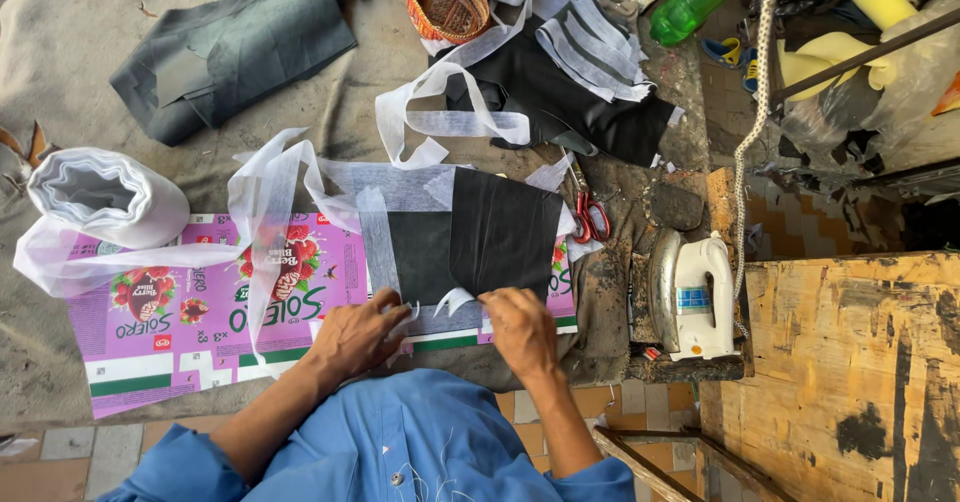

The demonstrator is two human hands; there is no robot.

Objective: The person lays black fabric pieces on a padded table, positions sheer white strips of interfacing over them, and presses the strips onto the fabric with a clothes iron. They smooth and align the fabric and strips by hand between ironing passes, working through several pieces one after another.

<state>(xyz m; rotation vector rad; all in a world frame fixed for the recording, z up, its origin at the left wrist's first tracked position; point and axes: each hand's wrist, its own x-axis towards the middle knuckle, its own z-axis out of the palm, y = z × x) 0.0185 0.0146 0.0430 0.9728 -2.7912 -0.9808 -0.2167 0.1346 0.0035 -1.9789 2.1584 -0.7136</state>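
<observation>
The dark fabric piece (500,234) lay flat on a strip of thin white interfacing (405,190), both spread over a flattened pink printed carton (150,327) on the cloth-covered tabletop (60,42). At its near edge, the left hand (355,334) and the right hand (518,327) worked side by side, fingers pinched on the white layer where a small flap curled up. The step in hand looked like lining up or peeling the interfacing along that edge; the next move would likely call for a flat, even layer before any pressing. Just right of the fabric lay red-handled scissors (590,217), and farther right an iron (692,297) rested on its side. At the left stood a white roll (105,194); at the far side were a wicker basket (445,0) and more folded dark cloth (235,52).
</observation>
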